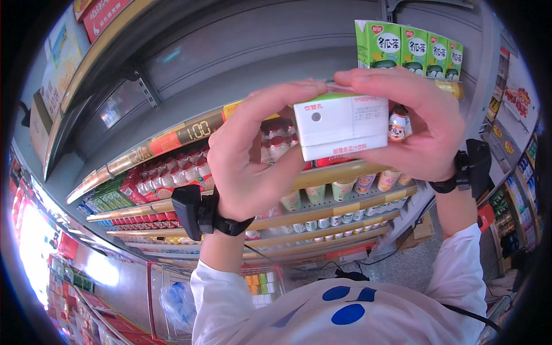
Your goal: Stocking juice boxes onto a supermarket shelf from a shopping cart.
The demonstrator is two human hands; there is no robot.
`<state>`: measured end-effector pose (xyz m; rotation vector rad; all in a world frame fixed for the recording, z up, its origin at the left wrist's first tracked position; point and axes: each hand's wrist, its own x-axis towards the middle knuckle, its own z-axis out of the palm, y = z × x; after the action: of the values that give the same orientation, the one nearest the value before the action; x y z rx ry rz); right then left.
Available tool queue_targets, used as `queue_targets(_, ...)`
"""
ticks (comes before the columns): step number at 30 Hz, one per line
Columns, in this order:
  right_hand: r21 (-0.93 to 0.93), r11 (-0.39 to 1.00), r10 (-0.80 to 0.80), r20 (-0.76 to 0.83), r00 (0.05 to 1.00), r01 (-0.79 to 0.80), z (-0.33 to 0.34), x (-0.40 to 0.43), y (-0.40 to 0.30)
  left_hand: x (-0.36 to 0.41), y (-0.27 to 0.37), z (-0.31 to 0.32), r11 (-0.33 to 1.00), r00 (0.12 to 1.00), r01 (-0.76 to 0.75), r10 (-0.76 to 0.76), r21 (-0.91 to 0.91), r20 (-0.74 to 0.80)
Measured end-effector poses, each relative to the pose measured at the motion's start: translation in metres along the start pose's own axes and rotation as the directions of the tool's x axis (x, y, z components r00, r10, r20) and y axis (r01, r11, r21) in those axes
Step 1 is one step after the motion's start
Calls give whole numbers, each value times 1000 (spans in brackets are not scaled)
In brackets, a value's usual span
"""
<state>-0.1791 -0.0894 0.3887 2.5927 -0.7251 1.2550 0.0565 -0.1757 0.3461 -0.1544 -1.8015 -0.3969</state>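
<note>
A drink carton (340,129) is held up between my two hands, its white end with a small round straw hole facing me and a green edge showing along the top. My left hand (254,151) grips its left side, thumb below and fingers over the top. On the right side my right hand (418,125) grips it the same way. Behind my right hand, a row of several green winter melon tea cartons (414,51) stands upright on the upper shelf. Most of the carton's far side is hidden.
The grey shelf (241,69) carries a price strip (181,136) along its front edge. Below are shrink-wrapped small bottles (185,172) with red caps, and several cups (343,189) on a lower tier. A wire cart (151,297) with a plastic bag (179,304) stands at the lower left.
</note>
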Motion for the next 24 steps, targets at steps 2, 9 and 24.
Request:
queue_targets(2,-150,976,-168,-43,985,160,3,5,4,1,-3,-1,996,996,-87,87,23,4)
queue_targets(9,-219,959,-197,-45,979,183,0,11,8,5,-9,3,986,990,-123,129,115,-50)
queue_targets(24,-530,829,331,215,919,-175,-68,100,107,106,-113,22,825,836,541,-548,-162,-2)
